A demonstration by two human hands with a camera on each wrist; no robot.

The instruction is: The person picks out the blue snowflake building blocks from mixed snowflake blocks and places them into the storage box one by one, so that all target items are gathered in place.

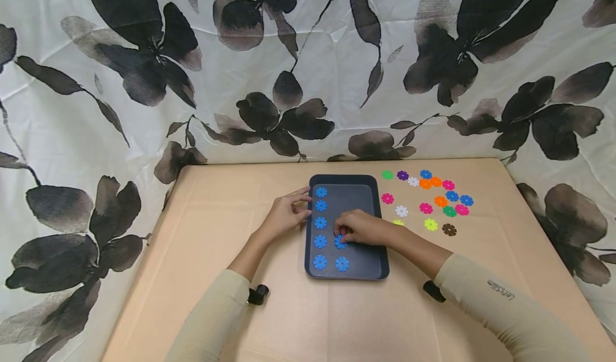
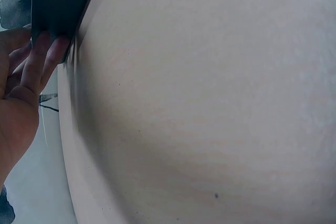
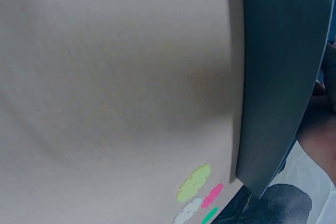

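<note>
Your right hand (image 1: 362, 228) lies inside the dark tray (image 1: 366, 266), fingers curled down, fingertips pinching a blue disc (image 1: 339, 241) in the second column; the disc sits flat on the tray floor, just above another blue disc (image 1: 342, 264) near the front rim. Your left hand (image 1: 285, 215) rests at the tray's left edge, fingers fairly straight and relaxed, tips touching the rim, gripping nothing; the left wrist view shows those fingers (image 2: 39, 59) pressed against the tray's outer wall. A column of five blue discs (image 1: 320, 223) runs down the left side of the tray, just beside your left fingertips. Right of the tray, loose on the tan table (image 1: 216, 207), a scatter of coloured discs (image 1: 440, 199): green, purple, orange, pink, white, yellow, brown.
</note>
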